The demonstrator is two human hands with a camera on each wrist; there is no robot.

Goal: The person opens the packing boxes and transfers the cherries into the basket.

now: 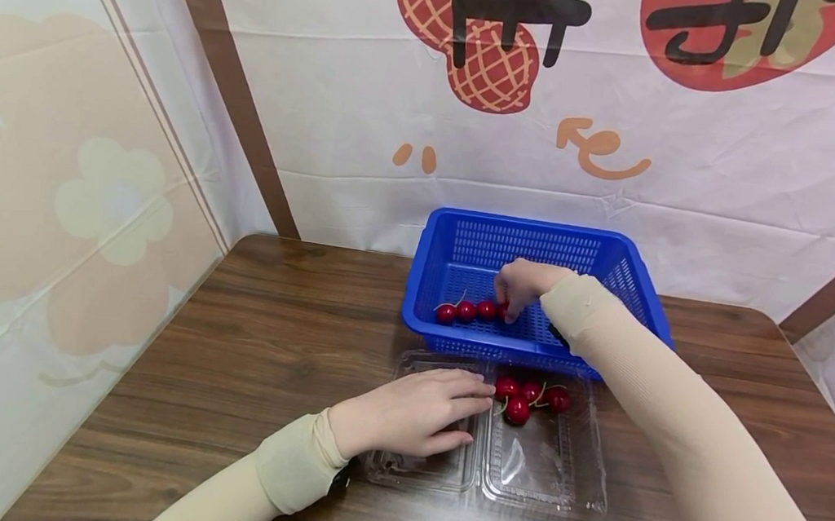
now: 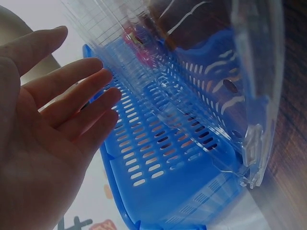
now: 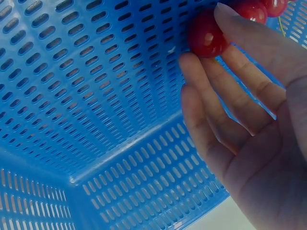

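My right hand (image 1: 526, 285) reaches down into the blue perforated basket (image 1: 415, 293). Its thumb and fingers pinch a red cherry (image 3: 206, 36) at the end of a short row. Beside that one lie more cherries (image 1: 466, 311), some with thin stems. In front of the basket, a clear plastic clamshell box (image 1: 531, 494) lies opened flat. Several stemmed cherries (image 1: 518, 411) sit at the back of its right half. Over the left half stretches my left hand (image 1: 416, 412), fingers extended and holding nothing, with fingertips close to the box's middle fold.
Both items stand on a dark wood-grain table (image 1: 271, 347). A printed cloth (image 1: 326, 106) hangs directly behind the basket, and another cloth panel (image 1: 56, 265) runs along the left edge of the table.
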